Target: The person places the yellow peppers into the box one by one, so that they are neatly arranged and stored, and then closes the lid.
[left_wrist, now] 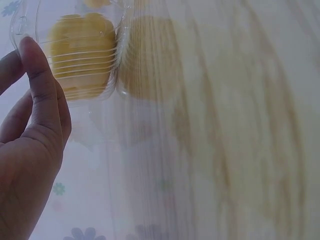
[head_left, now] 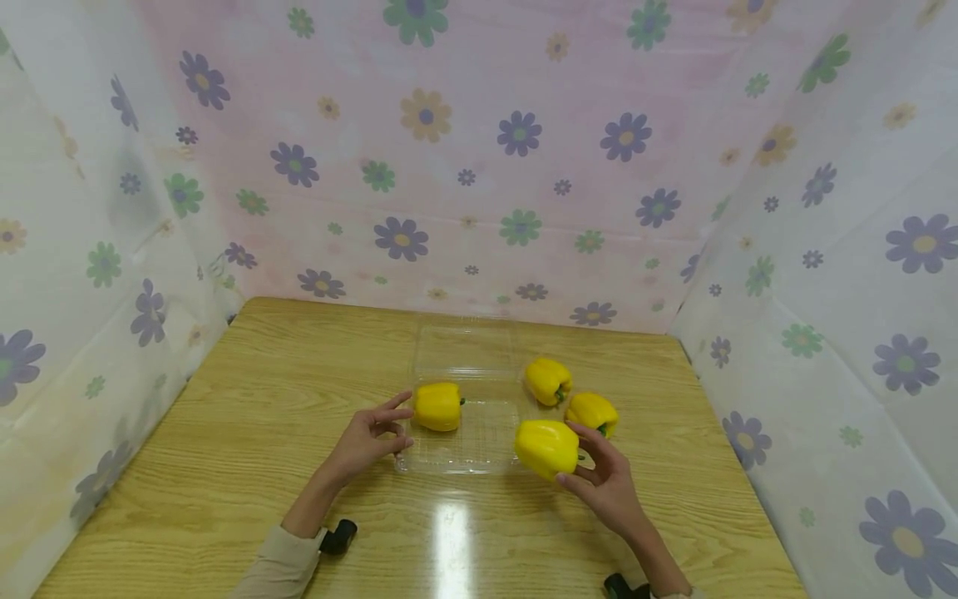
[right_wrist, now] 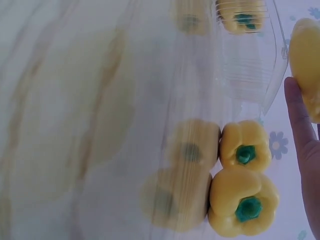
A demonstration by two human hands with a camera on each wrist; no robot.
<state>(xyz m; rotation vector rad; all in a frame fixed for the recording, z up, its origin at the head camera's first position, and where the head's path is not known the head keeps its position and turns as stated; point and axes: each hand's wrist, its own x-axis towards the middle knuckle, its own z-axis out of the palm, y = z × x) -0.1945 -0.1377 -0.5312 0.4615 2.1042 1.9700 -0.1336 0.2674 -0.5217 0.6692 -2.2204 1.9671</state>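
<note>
A clear plastic clamshell box (head_left: pixel 490 428) lies on the table with its lid (head_left: pixel 464 349) folded back. One yellow bell pepper (head_left: pixel 437 407) rests on its side in the left part of the tray. My left hand (head_left: pixel 362 441) pinches the tray's left rim between thumb and finger; in the left wrist view the thumb (left_wrist: pixel 34 60) lies against the clear edge. Beside the tray's right end, my right hand (head_left: pixel 609 482) grips another yellow bell pepper (head_left: pixel 546 448), raised above the table, its green stem toward the palm.
Two more yellow bell peppers, one farther back (head_left: pixel 549 381) and one nearer (head_left: pixel 591 412), sit close together right of the box. The wooden table (head_left: pixel 299 366) is enclosed by flower-print sheets (head_left: pixel 464 208) at the back and sides.
</note>
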